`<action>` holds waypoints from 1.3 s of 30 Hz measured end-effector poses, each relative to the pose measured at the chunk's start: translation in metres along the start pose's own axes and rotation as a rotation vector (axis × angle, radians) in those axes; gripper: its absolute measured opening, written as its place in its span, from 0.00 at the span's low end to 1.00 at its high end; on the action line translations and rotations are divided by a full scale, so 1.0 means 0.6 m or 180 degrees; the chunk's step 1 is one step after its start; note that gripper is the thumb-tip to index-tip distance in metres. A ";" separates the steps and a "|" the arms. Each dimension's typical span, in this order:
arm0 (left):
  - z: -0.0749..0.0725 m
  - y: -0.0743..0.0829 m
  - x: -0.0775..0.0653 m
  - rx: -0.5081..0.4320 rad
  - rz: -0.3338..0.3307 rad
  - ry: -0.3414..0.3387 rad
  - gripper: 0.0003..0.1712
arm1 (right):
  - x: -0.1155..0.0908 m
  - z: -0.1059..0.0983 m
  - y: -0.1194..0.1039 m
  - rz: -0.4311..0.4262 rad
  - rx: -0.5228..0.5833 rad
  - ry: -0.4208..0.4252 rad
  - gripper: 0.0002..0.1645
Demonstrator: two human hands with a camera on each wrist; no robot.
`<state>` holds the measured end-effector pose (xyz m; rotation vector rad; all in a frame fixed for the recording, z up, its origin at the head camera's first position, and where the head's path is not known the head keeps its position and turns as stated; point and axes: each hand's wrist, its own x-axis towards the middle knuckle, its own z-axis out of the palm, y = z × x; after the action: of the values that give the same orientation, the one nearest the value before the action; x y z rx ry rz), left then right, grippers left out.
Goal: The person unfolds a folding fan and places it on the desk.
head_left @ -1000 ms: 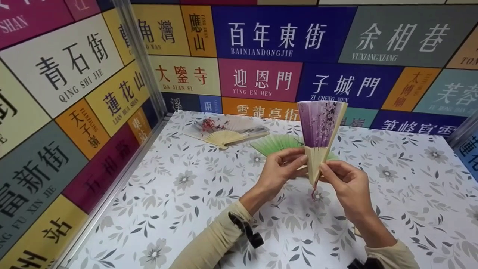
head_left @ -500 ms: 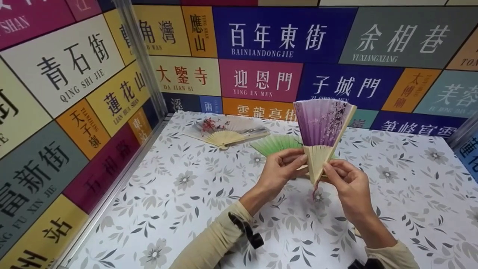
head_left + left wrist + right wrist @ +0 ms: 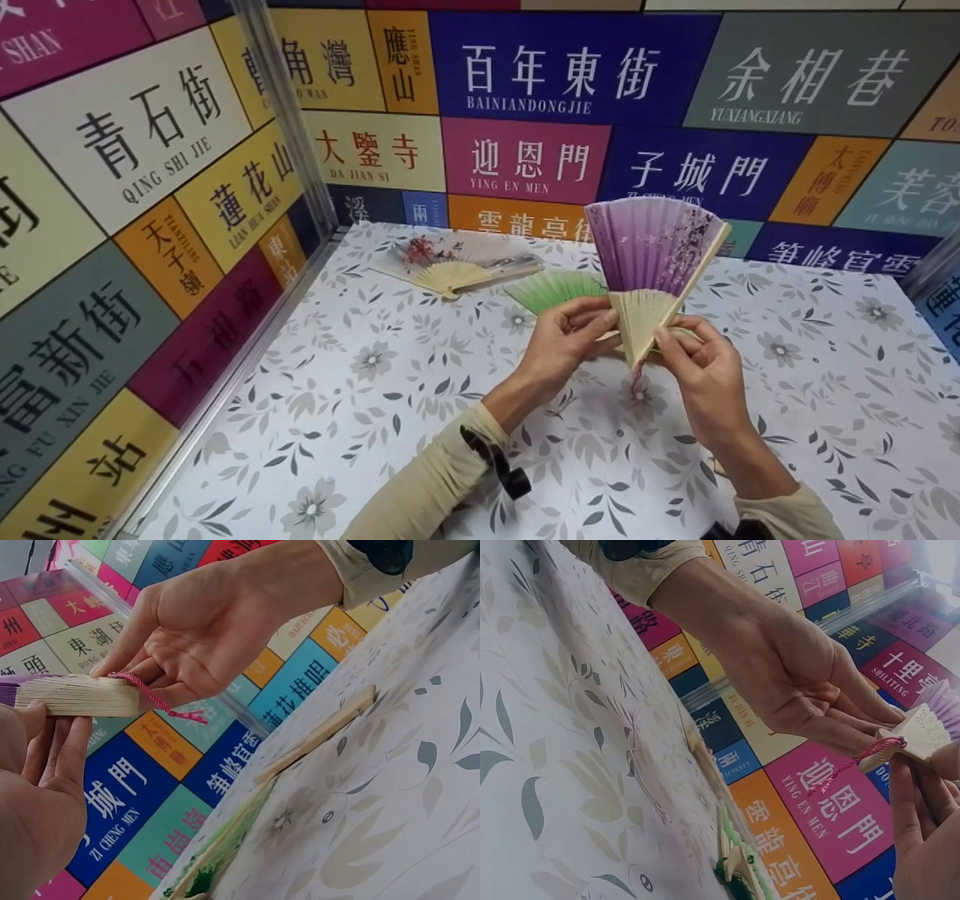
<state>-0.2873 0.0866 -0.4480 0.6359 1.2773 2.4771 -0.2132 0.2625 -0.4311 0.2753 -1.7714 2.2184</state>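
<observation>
A purple folding fan (image 3: 649, 251) with a dark blossom print is held up between both hands, partly spread, pale ribs downward. My left hand (image 3: 562, 341) pinches its left edge stick between thumb and fingers. My right hand (image 3: 701, 367) pinches the right edge stick low down, near the pivot. A pink tassel (image 3: 161, 697) hangs from the pivot end. In the right wrist view the patterned outer stick (image 3: 926, 727) shows between the two hands. Behind the hands lies a spread green folding fan (image 3: 559, 290), partly hidden by my left hand and the purple fan.
A spread pale folding fan with red blossoms (image 3: 457, 262) lies at the table's back left. The table (image 3: 420, 450) wears a floral cloth. Panels with large lettering (image 3: 562, 67) stand at the back and left. A pale wooden stick (image 3: 322, 731) shows in the left wrist view.
The purple fan has spread wider, from a narrow wedge to a broader one. My right hand has shifted slightly right with its edge stick; my left hand has stayed nearly still.
</observation>
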 end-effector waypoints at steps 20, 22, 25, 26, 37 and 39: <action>-0.006 -0.002 0.004 -0.0134 0.0105 0.0107 0.17 | -0.003 0.002 0.006 0.0079 0.0229 0.0165 0.19; -0.007 -0.003 0.005 -0.0143 0.0104 0.0115 0.17 | -0.003 0.003 0.007 0.0084 0.0286 0.0145 0.20; -0.009 -0.003 0.006 -0.0153 0.0103 0.0119 0.17 | -0.003 0.003 0.007 0.0092 0.0325 0.0127 0.21; -0.009 -0.004 0.007 -0.0155 0.0105 0.0120 0.17 | -0.003 0.003 0.008 0.0095 0.0342 0.0127 0.21; -0.009 -0.003 0.007 -0.0208 0.0141 0.0220 0.16 | -0.003 0.003 0.008 0.0135 0.0392 0.0224 0.22; -0.008 -0.002 0.007 -0.0220 0.0138 0.0226 0.16 | -0.003 0.003 0.009 0.0133 0.0399 0.0233 0.22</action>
<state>-0.2933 0.0856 -0.4506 0.5693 1.2088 2.5882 -0.2133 0.2595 -0.4360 0.1827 -1.6179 2.3418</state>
